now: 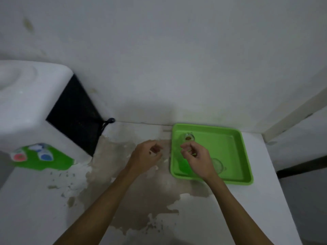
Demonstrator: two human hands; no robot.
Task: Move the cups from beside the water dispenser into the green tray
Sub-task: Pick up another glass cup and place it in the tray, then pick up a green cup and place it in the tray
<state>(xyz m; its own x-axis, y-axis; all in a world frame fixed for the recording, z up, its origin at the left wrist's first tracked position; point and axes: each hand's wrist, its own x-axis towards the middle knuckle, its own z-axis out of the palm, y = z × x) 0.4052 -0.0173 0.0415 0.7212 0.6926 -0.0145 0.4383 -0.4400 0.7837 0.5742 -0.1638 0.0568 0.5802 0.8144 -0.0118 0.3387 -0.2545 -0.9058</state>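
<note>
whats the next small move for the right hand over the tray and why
Probably lower the right hand a little and let go. It hovers over the near left part of the green tray, fingers curled as if pinching a clear cup, which is too faint to confirm. Two clear cups already sit there, one at the back, one by the wrist, so set it between them.
</note>
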